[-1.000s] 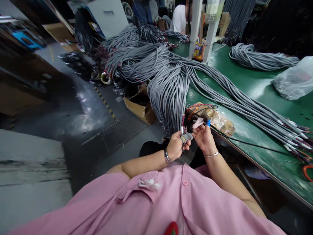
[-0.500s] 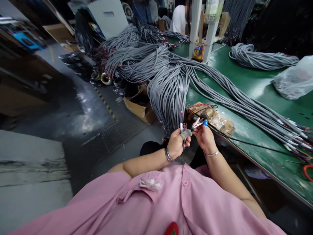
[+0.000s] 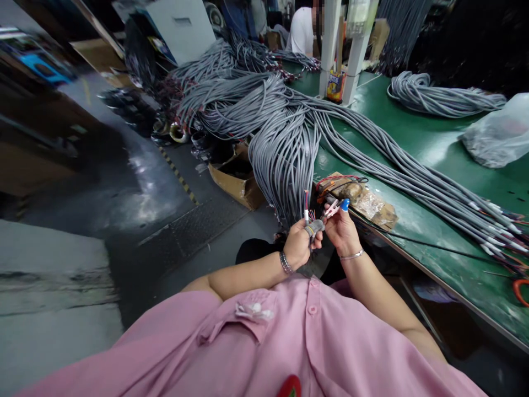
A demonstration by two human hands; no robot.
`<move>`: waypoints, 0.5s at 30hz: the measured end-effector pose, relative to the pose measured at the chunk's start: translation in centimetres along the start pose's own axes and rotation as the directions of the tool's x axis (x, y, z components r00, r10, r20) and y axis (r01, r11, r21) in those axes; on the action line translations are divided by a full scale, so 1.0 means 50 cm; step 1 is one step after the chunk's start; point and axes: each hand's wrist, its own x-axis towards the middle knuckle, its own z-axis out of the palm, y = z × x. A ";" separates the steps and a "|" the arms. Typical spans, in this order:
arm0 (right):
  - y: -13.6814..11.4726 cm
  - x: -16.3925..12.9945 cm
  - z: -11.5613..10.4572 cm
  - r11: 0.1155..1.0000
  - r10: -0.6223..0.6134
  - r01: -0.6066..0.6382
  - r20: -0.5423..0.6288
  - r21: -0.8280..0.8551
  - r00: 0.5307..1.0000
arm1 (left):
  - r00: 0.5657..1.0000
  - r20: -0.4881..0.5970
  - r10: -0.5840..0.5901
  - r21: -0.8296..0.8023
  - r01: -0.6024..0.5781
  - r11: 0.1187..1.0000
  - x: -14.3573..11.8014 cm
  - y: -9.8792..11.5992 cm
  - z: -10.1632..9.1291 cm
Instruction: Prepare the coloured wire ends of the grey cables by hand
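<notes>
My left hand (image 3: 298, 244) is closed around the end of a grey cable, with a grey cover on its thumb. Above that fist stick up a white cable sleeve (image 3: 306, 214) and thin coloured wires (image 3: 312, 216). Close beside it, my right hand (image 3: 342, 231) pinches a small pale-pink clip (image 3: 332, 209), its thumb wearing a blue cover (image 3: 344, 204). The clip's tip is near the left thumb; whether it touches a wire is too small to tell.
Grey cables (image 3: 285, 149) drape over the green table (image 3: 372, 132) and its left edge. A cardboard-and-tape block with wires (image 3: 367, 201) lies behind my right hand. An open carton (image 3: 235, 184) stands on the floor. Orange-handled scissors (image 3: 521, 289) lie far right. A person (image 3: 301, 33) is at the back.
My right hand has shifted slightly left toward my left hand, and its blue-covered thumb is lower and closer to the pink clip. The left hand keeps its grip almost unmoved.
</notes>
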 end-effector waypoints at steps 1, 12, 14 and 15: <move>0.001 -0.001 0.000 1.000 0.002 -0.002 0.004 0.012 1.000 | 1.000 0.002 0.001 0.003 -0.001 1.000 0.000 -0.001 0.000; 0.008 -0.020 -0.050 0.995 0.104 -0.104 0.041 -0.005 0.994 | 1.000 0.014 0.007 0.016 -0.007 1.000 -0.014 -0.004 -0.026; 0.006 -0.024 -0.060 0.992 0.123 -0.123 0.036 0.010 0.992 | 1.000 0.010 0.006 0.022 -0.007 1.000 -0.016 -0.006 -0.034; 0.005 -0.026 -0.065 0.991 0.132 -0.132 0.036 0.011 0.991 | 1.000 0.011 0.004 0.026 -0.005 1.000 -0.017 -0.007 -0.038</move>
